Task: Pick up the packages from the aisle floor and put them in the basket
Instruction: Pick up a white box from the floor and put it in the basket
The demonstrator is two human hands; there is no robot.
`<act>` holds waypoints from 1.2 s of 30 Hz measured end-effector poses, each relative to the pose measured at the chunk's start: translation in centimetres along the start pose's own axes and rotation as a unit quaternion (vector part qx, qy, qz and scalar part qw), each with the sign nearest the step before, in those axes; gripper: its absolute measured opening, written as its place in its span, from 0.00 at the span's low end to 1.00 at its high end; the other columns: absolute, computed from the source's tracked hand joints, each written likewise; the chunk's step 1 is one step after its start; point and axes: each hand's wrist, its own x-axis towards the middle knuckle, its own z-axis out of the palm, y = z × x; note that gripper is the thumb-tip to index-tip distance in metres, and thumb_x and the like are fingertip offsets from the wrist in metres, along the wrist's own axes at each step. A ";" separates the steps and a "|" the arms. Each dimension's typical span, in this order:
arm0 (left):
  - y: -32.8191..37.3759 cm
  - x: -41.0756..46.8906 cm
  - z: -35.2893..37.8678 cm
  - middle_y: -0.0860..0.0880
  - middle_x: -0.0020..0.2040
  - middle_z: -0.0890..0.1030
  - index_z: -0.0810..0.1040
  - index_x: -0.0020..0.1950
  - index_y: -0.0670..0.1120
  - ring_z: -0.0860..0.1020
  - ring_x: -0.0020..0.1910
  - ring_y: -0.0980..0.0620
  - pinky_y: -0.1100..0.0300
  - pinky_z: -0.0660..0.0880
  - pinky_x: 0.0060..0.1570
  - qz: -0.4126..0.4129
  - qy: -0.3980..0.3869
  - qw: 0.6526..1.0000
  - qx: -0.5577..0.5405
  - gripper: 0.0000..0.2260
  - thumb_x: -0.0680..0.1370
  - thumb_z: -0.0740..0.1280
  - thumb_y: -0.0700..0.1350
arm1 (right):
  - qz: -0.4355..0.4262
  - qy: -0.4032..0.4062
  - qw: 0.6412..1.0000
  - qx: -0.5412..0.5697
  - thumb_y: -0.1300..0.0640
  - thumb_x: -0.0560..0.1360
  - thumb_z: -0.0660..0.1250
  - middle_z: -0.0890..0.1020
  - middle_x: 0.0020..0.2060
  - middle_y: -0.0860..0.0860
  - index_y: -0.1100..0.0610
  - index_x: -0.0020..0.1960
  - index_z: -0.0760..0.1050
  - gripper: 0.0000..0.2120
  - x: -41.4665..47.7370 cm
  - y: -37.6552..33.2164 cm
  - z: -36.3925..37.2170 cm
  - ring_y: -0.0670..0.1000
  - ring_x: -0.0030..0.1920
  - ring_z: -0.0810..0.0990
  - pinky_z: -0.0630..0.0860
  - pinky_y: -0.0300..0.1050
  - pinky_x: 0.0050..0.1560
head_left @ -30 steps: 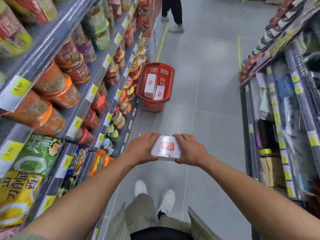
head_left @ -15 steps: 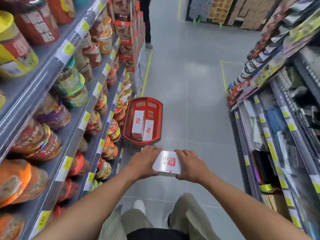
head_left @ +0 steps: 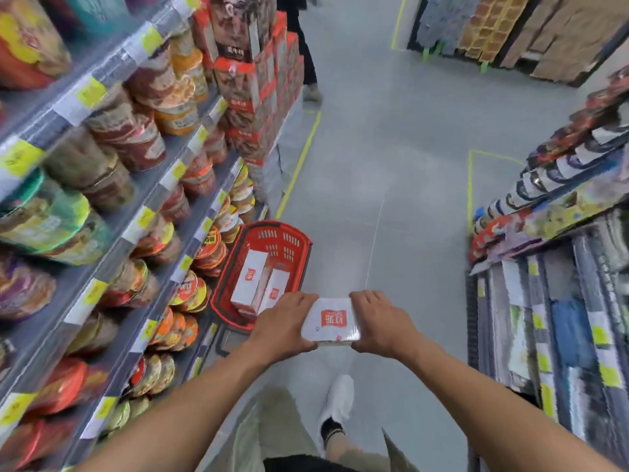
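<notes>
Stretching away from the camera, the grey aisle floor (head_left: 391,165) runs between a left shelf unit (head_left: 112,67), crowded with what look like noodle bowls, though blur leaves the labels unreadable, and a right shelf unit (head_left: 558,301) of flat packets. A red basket (head_left: 272,225) stands on the floor against the foot of the left shelves, near the person and just left of the hands. Two white packages (head_left: 250,277) with red logos lie side by side inside it. A third package (head_left: 332,321), white with its red logo facing up, is held in the air just right of the basket and nearer than it. The left hand (head_left: 282,325) grips its left end and the right hand (head_left: 381,321) its right end, fingers curled round the edges. A white shoe (head_left: 337,403) shows on the floor below.
</notes>
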 end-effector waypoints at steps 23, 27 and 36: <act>-12.4 12.2 -3.9 0.51 0.74 0.67 0.55 0.79 0.53 0.67 0.72 0.47 0.42 0.77 0.60 -0.391 0.081 0.911 -0.100 0.50 0.65 0.61 0.80 | -0.317 -0.091 0.917 -0.226 0.37 0.68 0.75 0.67 0.72 0.49 0.53 0.77 0.57 0.46 34.2 -6.5 -10.8 0.55 0.74 0.63 0.80 0.56 0.58; -12.8 13.8 -3.2 0.50 0.76 0.66 0.55 0.80 0.53 0.66 0.73 0.47 0.43 0.76 0.62 -0.460 0.073 0.876 -0.126 0.52 0.63 0.57 0.79 | -0.379 -0.129 0.876 -0.269 0.35 0.69 0.74 0.66 0.74 0.51 0.55 0.78 0.56 0.48 39.0 -7.7 -9.8 0.56 0.75 0.62 0.78 0.56 0.63; -13.5 16.6 4.0 0.51 0.75 0.64 0.52 0.81 0.53 0.63 0.74 0.48 0.47 0.78 0.57 -0.570 0.071 0.796 -0.190 0.45 0.73 0.73 0.63 | -0.479 -0.186 0.800 -0.308 0.40 0.72 0.75 0.58 0.74 0.52 0.53 0.81 0.52 0.48 45.2 -8.8 -4.6 0.56 0.75 0.59 0.77 0.56 0.64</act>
